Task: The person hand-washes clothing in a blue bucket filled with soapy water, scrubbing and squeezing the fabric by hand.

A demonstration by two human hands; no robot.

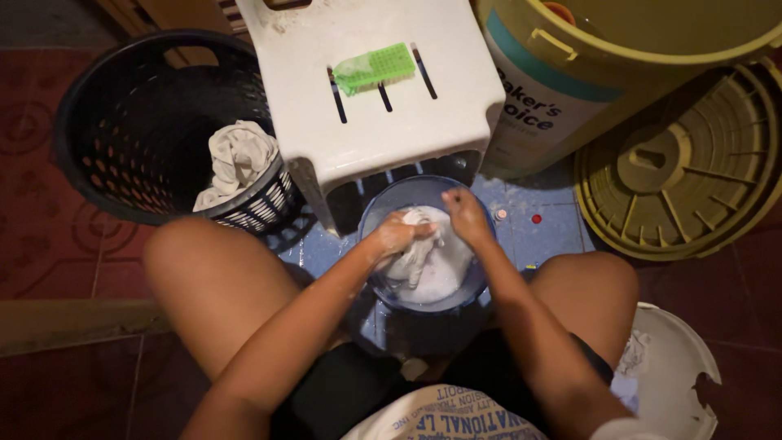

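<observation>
White cloth (423,253) sat bunched in the blue basin (481,285) beneath your hands; your left hand (397,235) and right hand (466,216) both gripped it. Rubbing folds together underwater would have served best.

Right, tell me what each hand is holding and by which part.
Both hands grip the white cloth in the blue basin: left hand bunches its upper left part, right hand pinches its top edge.

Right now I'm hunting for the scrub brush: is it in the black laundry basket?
No, the green scrub brush lies on top of the white plastic stool, while the black laundry basket holds only a pale cloth.
</observation>
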